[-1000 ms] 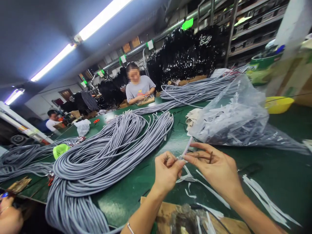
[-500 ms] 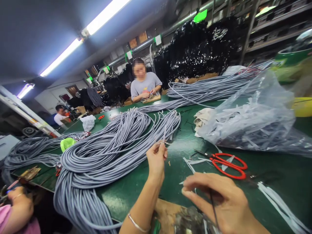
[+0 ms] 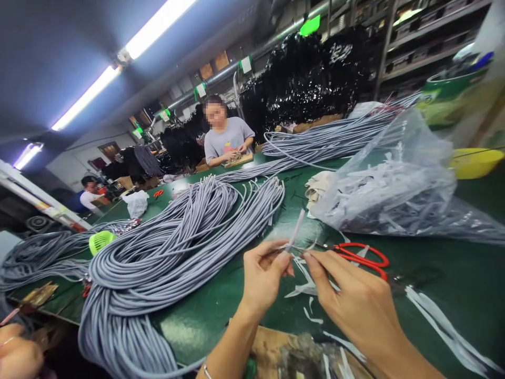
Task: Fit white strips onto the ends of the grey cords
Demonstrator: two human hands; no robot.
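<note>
My left hand (image 3: 262,276) pinches a narrow whitish strip (image 3: 296,226), which sticks up from between thumb and fingers. Close beside it, the thumb and fingertips of my right hand (image 3: 353,295) are pressed together near a thin pale strand at the strip's lower end. Whether that strand is in the right fingertips is too small to tell. Red-handled scissors (image 3: 385,259) lie just behind my right hand, partly covered by it. Loose white strips (image 3: 303,288) lie on the green table (image 3: 205,310) under and between the hands.
A large coil of grey cables (image 3: 169,263) covers the left. A clear plastic bag (image 3: 390,195) of white scraps stands right, beside a beige cloth (image 3: 317,187). More strips (image 3: 442,321) lie front right. A co-worker (image 3: 229,137) sits across the table; another person's hand (image 3: 18,347) shows lower left.
My right hand has moved up and left to meet my left hand, its fingers closing. The left hand, with the strip, has shifted right and slightly down. The view has shifted somewhat.
</note>
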